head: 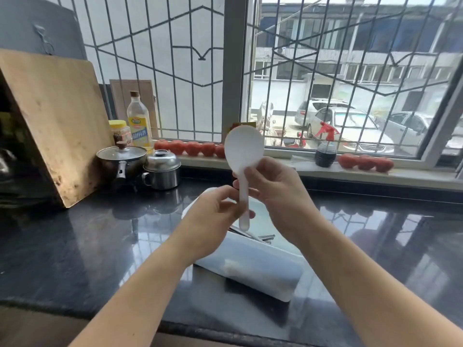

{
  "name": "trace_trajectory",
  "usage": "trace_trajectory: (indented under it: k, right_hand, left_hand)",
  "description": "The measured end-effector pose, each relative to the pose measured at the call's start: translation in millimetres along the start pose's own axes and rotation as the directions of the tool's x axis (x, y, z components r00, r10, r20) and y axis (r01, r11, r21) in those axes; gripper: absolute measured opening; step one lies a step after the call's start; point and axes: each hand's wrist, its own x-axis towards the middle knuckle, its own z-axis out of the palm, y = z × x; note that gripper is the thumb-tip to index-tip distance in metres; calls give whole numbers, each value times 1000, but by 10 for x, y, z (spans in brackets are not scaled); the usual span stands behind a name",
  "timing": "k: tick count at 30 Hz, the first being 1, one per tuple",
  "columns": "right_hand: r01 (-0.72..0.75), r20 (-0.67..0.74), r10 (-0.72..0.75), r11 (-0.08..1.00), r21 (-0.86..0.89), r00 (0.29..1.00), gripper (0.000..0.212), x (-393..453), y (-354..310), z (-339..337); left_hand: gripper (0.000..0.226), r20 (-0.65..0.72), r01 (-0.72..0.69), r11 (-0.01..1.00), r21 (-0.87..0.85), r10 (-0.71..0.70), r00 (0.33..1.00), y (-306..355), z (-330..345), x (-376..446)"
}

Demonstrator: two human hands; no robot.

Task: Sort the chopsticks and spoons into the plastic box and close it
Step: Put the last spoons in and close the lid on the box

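Above the dark countertop [75,246], at frame centre, both hands hold a white plastic spoon [243,156] upright — bowl at 12 o'clock, handle pointing to 6 o'clock. Left hand [213,221] pinches the lower handle; right hand [275,194] grips the neck just below the bowl. Directly beneath, the translucent plastic box [258,266] rests on the counter with metal utensil handles [263,237] showing inside. At 10 o'clock stand a lidded pot [121,161] and a steel lidded mug [161,170] — a wooden cutting board [55,121] leans beside them.
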Motion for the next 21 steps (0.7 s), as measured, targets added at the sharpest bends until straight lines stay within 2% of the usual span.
trace_trajectory:
  k: [2, 3, 4, 5, 6, 7, 8, 9, 11, 13, 14, 16, 17, 19, 21]
  right_hand:
    - [49, -90, -77, 959, -281, 993, 14, 147, -19, -12]
    - [41, -128, -114, 883, -468, 985, 17, 232, -35, -82]
    - [-3, -117, -96, 761, -649, 989, 21, 309, -42, -174]
    - [-59, -64, 14, 611, -790, 998, 22, 365, -25, -265]
    - [-81, 0, 187, 427, -901, 982, 20, 390, 4, -304]
    - [-47, 45, 357, 246, -968, 933, 21, 377, 75, -297]
    - [9, 71, 479, 131, -991, 875, 24, 350, 178, -263]
    - [35, 87, 540, 106, -994, 837, 26, 325, 282, -205]
    - [-60, 98, 562, 255, -965, 821, 23, 278, 453, -100]
    - [-209, 61, 532, 433, -877, 845, 18, 285, 566, -116]
    - [-257, 11, 465, 508, -822, 885, 18, 300, 582, -194]
    - [-259, -154, 214, 657, -707, 965, 18, 318, 519, -467]
    - [-235, -260, 80, 725, -648, 962, 18, 314, 450, -645]
    - [-213, -447, -89, 786, -580, 890, 19, 266, 339, -1030]
    - [-316, -561, -89, 748, -583, 823, 22, 159, 411, -1398]
  left_hand:
    - [14, -90, 0, 995, 104, 10, 996, -68, -26, 9]
    - [16, -171, 31, 992, 123, -9, 985, -103, -80, 3]
    - [17, -258, 65, 990, 123, -31, 966, -144, -147, -12]
    - [19, -335, 95, 989, 116, -51, 941, -190, -218, -29]
    - [21, -390, 120, 986, 112, -67, 918, -229, -284, -47]
    - [23, -424, 144, 983, 115, -82, 902, -259, -332, -59]
    - [25, -439, 163, 979, 120, -95, 893, -277, -356, -61]
    - [25, -443, 177, 977, 120, -107, 890, -286, -363, -56]
    - [25, -430, 185, 976, 119, -117, 895, -302, -337, -29]
    - [23, -401, 176, 975, 135, -109, 910, -314, -283, -13]
    - [22, -382, 169, 972, 161, -97, 919, -333, -259, -12]
    - [20, -361, 154, 954, 255, -54, 931, -426, -220, 10]
    - [19, -356, 146, 938, 313, -26, 934, -495, -199, 32]
    - [18, -339, 120, 908, 402, 26, 940, -647, -132, 86]
    - [20, -318, 99, 892, 441, 52, 947, -795, -32, 128]
